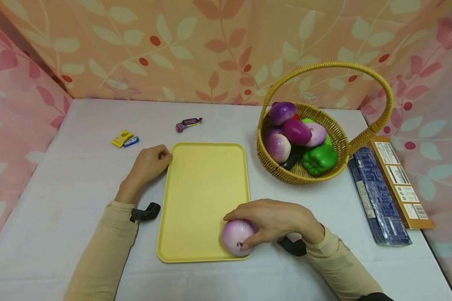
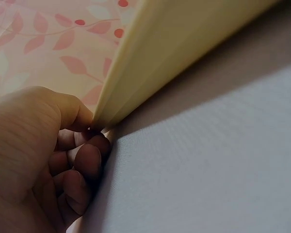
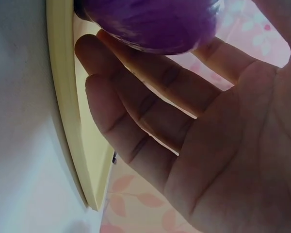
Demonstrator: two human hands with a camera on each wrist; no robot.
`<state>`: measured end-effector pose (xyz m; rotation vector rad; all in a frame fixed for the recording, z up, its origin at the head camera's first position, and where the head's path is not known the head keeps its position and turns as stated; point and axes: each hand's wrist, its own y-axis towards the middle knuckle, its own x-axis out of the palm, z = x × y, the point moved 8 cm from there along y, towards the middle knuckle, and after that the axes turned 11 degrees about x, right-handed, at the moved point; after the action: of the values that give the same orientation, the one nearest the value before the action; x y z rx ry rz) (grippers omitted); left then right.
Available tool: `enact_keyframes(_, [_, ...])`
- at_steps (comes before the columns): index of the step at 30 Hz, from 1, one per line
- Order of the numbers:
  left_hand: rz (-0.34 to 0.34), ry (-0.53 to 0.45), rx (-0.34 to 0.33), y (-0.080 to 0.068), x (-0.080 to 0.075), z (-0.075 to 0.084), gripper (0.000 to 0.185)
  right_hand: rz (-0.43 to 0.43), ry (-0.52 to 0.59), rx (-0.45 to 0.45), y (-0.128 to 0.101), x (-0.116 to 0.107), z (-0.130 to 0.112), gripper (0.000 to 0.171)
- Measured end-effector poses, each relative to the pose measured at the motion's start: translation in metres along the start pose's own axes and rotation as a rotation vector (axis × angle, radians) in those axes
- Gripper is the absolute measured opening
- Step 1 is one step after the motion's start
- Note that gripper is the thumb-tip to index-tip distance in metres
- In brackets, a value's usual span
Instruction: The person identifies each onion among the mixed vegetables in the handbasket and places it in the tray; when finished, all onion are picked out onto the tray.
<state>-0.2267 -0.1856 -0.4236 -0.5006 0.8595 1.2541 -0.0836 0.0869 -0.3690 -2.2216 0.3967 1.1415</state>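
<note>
Head view | white table (image 1: pixel 79 184), floral walls | right hand (image 1: pixel 276 219) grips onion (image 1: pixel 236 236) | left (image 1: pixel 149 162) curled at tray (image 1: pixel 205 184)

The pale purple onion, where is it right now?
In the head view the pale purple onion sits on the near right corner of the yellow tray, gripped by the right hand, with the wicker basket farther back to the right.

Pale purple onion (image 1: pixel 236 236), plain yellow tray (image 1: pixel 205 184)
</note>
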Motion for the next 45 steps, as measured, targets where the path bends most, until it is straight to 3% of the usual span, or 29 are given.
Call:
enact_keyframes(3, [-0.002,0.000,-0.002,0.000,0.000,0.000,0.020,0.037,-0.005,-0.010,-0.001,-0.005,0.001,0.060])
enact_keyframes(6, [-0.005,0.001,-0.002,0.000,-0.001,0.001,0.019,0.199,0.028,0.005,-0.004,-0.025,0.006,0.053])
enact_keyframes(8, [-0.007,0.000,-0.003,0.000,-0.001,0.001,0.019,0.413,0.073,0.029,-0.009,-0.047,0.014,0.043])
enact_keyframes(10, [-0.011,-0.003,-0.005,0.000,-0.001,0.001,0.019,0.693,0.098,0.075,-0.021,-0.073,0.028,0.033])
enact_keyframes(13, [-0.017,-0.009,-0.012,0.000,0.000,0.000,0.019,1.066,0.070,0.240,-0.043,-0.098,0.057,0.032])
enact_keyframes(14, [-0.020,-0.008,-0.012,0.000,0.001,0.000,0.019,1.142,0.051,0.322,-0.048,-0.102,0.067,0.034])
enact_keyframes(16, [-0.024,-0.007,-0.014,0.000,0.002,-0.001,0.020,1.206,0.011,0.494,-0.055,-0.105,0.086,0.040])
enact_keyframes(18, [-0.027,-0.002,-0.015,-0.001,0.002,-0.001,0.020,1.179,-0.020,0.634,-0.056,-0.103,0.101,0.047])
enact_keyframes(21, [-0.024,0.000,-0.014,-0.001,0.002,-0.001,0.021,1.091,-0.029,0.738,-0.054,-0.098,0.112,0.053])
enact_keyframes(26, [-0.010,0.001,-0.014,-0.001,0.000,-0.001,0.020,0.989,0.017,0.774,-0.049,-0.094,0.116,0.054])
enact_keyframes(30, [-0.018,0.000,-0.016,0.000,0.001,-0.001,0.021,1.004,0.050,0.755,-0.051,-0.097,0.117,0.052])
enact_keyframes(34, [-0.029,0.002,-0.014,0.002,0.002,0.000,0.021,1.149,0.066,0.644,-0.065,-0.107,0.103,0.052])
enact_keyframes(37, [-0.032,0.007,-0.013,0.004,0.002,0.001,0.020,1.204,0.093,0.447,-0.069,-0.113,0.080,0.055])
enact_keyframes(39, [-0.031,0.009,-0.013,0.004,0.002,0.001,0.020,1.128,0.108,0.301,-0.062,-0.110,0.064,0.057])
enact_keyframes(41, [-0.033,0.011,-0.018,0.004,0.001,0.000,0.020,0.985,0.130,0.192,-0.047,-0.101,0.052,0.058])
enact_keyframes(43, [-0.034,0.011,-0.022,0.003,0.002,-0.001,0.021,0.835,0.127,0.140,-0.030,-0.088,0.044,0.055])
enact_keyframes(45, [-0.035,0.005,-0.026,0.001,0.003,-0.002,0.021,0.713,0.110,0.147,-0.014,-0.072,0.043,0.053])
